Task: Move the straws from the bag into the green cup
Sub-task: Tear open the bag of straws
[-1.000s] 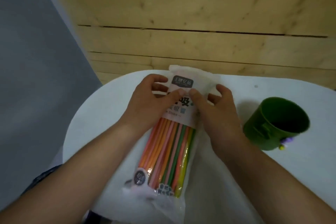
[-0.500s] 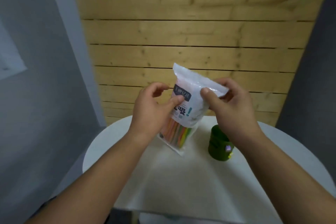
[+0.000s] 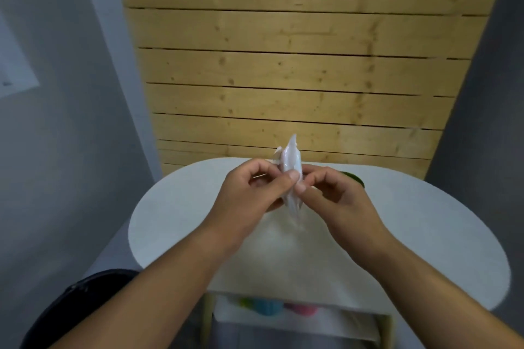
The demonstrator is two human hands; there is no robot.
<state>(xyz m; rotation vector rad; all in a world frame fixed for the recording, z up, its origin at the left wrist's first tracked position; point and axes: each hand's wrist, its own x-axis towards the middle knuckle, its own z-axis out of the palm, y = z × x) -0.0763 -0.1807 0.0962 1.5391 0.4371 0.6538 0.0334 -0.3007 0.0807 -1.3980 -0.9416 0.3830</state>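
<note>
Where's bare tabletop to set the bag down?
Table is bare left of the left hand and right of the right hand, toward the rim. Crowded mid-table: the held bag, with the green cup behind the right hand.

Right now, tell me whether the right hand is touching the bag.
Touching. In the head view the right hand pinches the bag, its thumb pressed on the plastic, opposite the left hand.

Head-worn view, angled down over the table (image 3: 175, 207)
</note>
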